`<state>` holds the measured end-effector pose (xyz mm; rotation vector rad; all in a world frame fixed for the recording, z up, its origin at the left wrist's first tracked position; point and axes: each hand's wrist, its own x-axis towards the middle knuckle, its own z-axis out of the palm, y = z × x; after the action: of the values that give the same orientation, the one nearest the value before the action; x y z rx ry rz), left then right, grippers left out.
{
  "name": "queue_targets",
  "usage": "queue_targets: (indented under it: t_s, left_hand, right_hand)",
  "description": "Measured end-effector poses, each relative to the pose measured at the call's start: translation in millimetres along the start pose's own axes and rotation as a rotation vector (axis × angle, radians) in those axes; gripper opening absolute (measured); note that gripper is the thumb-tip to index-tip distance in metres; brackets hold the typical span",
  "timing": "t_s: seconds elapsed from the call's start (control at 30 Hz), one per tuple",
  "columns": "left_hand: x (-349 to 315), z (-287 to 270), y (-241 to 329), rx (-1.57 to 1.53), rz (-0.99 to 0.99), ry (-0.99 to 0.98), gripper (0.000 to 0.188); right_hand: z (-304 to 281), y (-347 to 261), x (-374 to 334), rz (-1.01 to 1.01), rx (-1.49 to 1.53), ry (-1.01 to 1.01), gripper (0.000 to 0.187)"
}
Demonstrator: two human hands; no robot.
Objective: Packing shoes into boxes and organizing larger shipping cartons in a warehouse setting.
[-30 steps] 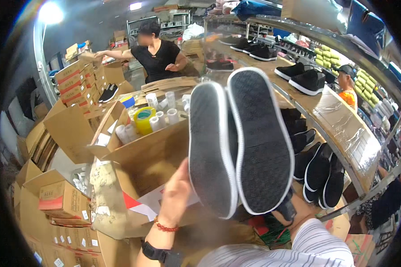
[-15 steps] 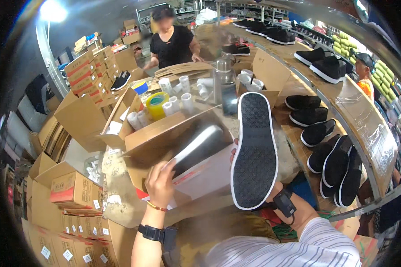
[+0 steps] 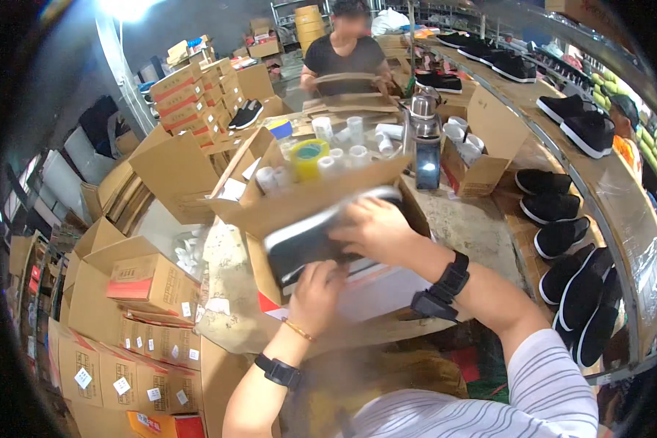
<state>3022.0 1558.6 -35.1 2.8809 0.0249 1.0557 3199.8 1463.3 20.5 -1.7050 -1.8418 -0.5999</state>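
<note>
An open shoebox (image 3: pixel 387 293) of brown card with a white and red near side stands in front of me. Inside lies a dark shoe (image 3: pixel 296 244) with a white-edged sole, smeared by motion. My right hand (image 3: pixel 376 230) reaches over the near wall and grips the shoe's right part, fingers bent over it. At the near wall, my left hand (image 3: pixel 318 292) has its fingers curled down into the box against the shoe's near side; the fingertips are partly hidden. Another white edge shows low in the box, but I cannot make out whether it is a second shoe.
Behind the box stand white rolls (image 3: pixel 358 155), a yellow tape roll (image 3: pixel 309 157), a flask (image 3: pixel 424 117) and a phone (image 3: pixel 427 162). Black shoes (image 3: pixel 549 207) line the right-hand shelf. Brown cartons (image 3: pixel 150 281) are stacked at left. A person (image 3: pixel 347 55) handles cardboard across the table.
My right hand has brought the upright shoe down into the box. My left hand remains at the box, lower and more curled. The view has shifted, moving the scene rightward.
</note>
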Motion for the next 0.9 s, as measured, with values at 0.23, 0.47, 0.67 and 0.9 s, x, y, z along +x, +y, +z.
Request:
queue_targets:
  t_s: [0.23,0.47,0.67,0.9]
  left_hand:
    - [23.3,-71.3,-57.7,0.15,-0.166,0.203,0.04]
    - [-2.6,-13.0,-136.6,-0.275,-0.465,0.107,0.09]
    - [12.2,5.3,-91.1,-0.154,-0.609,-0.004,0.094]
    - [20.0,7.7,-100.1,-0.042,-0.605,0.084,0.083]
  right_hand:
    - [8.9,33.3,-23.3,0.16,-0.121,-0.142,0.034]
    - [-20.1,77.4,-28.9,0.463,0.289,0.362,0.012]
    - [25.9,64.4,-59.1,0.939,0.208,0.011,0.039]
    - [28.2,71.4,-62.6,0.675,0.642,0.223,0.042]
